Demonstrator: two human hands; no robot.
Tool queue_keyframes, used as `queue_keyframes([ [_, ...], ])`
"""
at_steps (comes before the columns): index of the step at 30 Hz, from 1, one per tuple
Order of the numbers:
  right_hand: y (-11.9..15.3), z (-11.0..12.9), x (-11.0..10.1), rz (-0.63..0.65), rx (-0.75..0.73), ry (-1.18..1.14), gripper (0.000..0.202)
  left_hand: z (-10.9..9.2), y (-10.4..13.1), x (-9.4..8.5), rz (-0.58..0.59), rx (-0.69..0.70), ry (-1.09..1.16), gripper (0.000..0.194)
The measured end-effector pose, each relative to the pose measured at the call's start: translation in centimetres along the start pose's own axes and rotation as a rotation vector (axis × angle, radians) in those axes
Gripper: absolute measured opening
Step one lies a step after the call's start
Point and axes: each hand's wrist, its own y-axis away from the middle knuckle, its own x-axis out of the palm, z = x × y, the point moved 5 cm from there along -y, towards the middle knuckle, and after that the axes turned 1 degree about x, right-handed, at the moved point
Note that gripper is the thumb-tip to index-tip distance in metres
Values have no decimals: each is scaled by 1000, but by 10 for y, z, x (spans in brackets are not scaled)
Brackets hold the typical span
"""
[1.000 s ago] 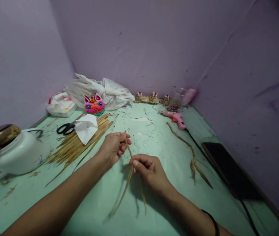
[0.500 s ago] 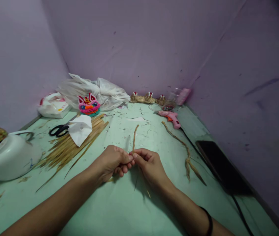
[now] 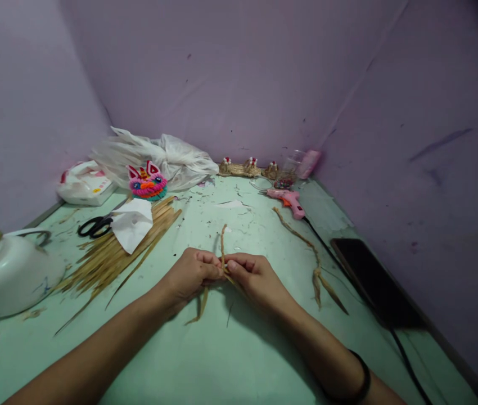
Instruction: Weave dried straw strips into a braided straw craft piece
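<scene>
A thin twisted strand of dried fibre (image 3: 222,243) stands up between my hands, its loose tails hanging below. My left hand (image 3: 194,275) pinches it from the left, with one tail dangling under the fingers. Against it from the right, my right hand (image 3: 249,275) pinches the strand between thumb and forefinger. Both sets of fingertips meet at the strand's lower part. To the right lies another twisted strand (image 3: 306,243) with split ends. A bundle of dry flat strips (image 3: 112,261) is spread at the left, partly under white paper (image 3: 132,224).
Black scissors (image 3: 95,226) and a white pot (image 3: 15,275) are at the left. Behind are a colourful fuzzy figure (image 3: 148,183) and a plastic bag (image 3: 175,160). A pink glue gun (image 3: 287,201), its cord and a dark phone-like slab (image 3: 374,281) lie on the right.
The upright strand now sits slightly lower, and a tail shows more clearly below my left hand. The whole view has shifted a little.
</scene>
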Motion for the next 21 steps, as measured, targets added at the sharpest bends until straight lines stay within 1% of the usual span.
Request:
queue_keyframes([
  [3,-1,2,-18,-134,87,28,22,2,0,-2,-39,-32,8,7],
  [6,-3,6,-35,-188,141,77,25,3,-1,-4,-17,-25,16,8],
  [10,-2,13,-57,-325,87,206,27,5,-2,-5,4,-23,22,8],
  [13,4,19,-64,-404,70,254,29,7,-1,-6,-16,-23,28,6],
  [15,8,30,-62,-435,50,293,30,9,-1,-5,-13,-9,-2,5],
  [17,7,45,-53,-406,24,353,27,11,-3,-3,11,56,-51,5],
  [19,-2,64,-38,-336,-18,416,23,14,-7,-4,3,114,-119,4],
  [21,-21,82,-16,-265,-78,489,17,17,-10,-6,-5,144,-189,5],
])
